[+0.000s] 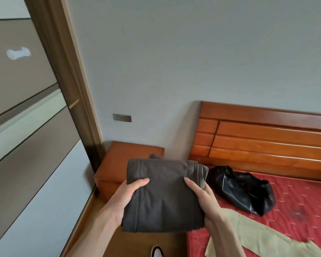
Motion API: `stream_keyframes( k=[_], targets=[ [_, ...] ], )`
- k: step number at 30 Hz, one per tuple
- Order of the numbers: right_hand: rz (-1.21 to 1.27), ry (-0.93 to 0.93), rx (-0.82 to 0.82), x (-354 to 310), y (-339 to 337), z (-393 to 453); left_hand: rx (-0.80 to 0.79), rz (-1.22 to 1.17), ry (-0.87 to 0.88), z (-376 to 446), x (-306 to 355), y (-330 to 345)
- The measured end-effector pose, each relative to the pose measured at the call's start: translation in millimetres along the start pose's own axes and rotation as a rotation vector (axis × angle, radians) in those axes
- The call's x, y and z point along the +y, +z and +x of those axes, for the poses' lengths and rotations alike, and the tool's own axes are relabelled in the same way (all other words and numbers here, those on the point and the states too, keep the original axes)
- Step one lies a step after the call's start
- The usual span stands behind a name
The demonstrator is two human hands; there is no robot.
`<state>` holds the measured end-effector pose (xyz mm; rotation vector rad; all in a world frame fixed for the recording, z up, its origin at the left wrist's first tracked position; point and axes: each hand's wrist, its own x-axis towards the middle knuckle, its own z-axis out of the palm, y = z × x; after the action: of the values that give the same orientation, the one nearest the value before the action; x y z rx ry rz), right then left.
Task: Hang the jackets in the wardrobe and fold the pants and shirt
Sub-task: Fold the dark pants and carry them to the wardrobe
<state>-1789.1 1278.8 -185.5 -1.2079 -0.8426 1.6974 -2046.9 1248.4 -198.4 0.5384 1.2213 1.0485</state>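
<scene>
Between bed and wardrobe: we hold a folded dark grey garment [163,193] up in the air, above the gap by the wooden nightstand [119,164], touching neither bed nor nightstand.
Left hand: our left hand [125,197] grips the bundle's left edge, thumb laid on top, the other fingers curled underneath and out of sight.
Right hand: our right hand [202,201] grips the right edge the same way, thumb on top, fingers wrapped below.
Garment state: we judge it to be the pants or the shirt, already folded into a thick rectangle; which one we cannot tell.
Still to do: a black leather jacket [243,190] lies crumpled on the red mattress [304,206] near the headboard [267,138], and a pale green garment [258,240] lies spread flat beside it, unfolded.
Wardrobe: its sliding doors [26,117] stand to our left; we see no open section from here.
Risk, layers slipping: only the edges are held, so we think the middle could sag and the fold open if either grip loosens.
Risk, set-down: dropped onto the pale green garment or the jacket, the bundle would land tilted and could topple or crease what lies under it.
Risk, nightstand edge: a placement too near its rim could let the bundle slide to the floor.
</scene>
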Motion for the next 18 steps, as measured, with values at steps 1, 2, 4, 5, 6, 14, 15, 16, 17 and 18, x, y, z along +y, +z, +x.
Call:
stream_keyframes(
  k=[1, 2, 4, 5, 6, 14, 15, 16, 17, 18],
  targets=[
    [-0.001, 0.014, -0.029, -4, 7, 15, 0.025, -0.012, 0.013, 9, 8, -5],
    [0.003, 0.029, -0.059, -8, 14, 32, 0.052, -0.020, 0.038, 19, 17, -9],
    [0.005, 0.047, -0.105, -18, 25, 64, 0.097, -0.029, 0.087, 38, 37, -11],
    [0.000, 0.054, -0.129, -24, 30, 79, 0.124, -0.032, 0.100, 46, 48, -10],
    [-0.005, 0.059, -0.161, -30, 35, 95, 0.156, -0.037, 0.106, 53, 59, -9],
    [-0.065, 0.090, -0.309, -70, 77, 201, 0.370, -0.065, 0.132, 108, 118, -21],
    [-0.081, 0.086, -0.325, -74, 84, 211, 0.388, -0.072, 0.130, 114, 123, -24],
    [-0.104, 0.090, -0.349, -76, 93, 222, 0.406, -0.081, 0.123, 118, 128, -30],
    [-0.118, 0.096, -0.361, -77, 99, 229, 0.416, -0.082, 0.114, 122, 132, -34],
    [-0.123, 0.099, -0.368, -79, 105, 235, 0.427, -0.079, 0.104, 123, 135, -37]
  ],
)
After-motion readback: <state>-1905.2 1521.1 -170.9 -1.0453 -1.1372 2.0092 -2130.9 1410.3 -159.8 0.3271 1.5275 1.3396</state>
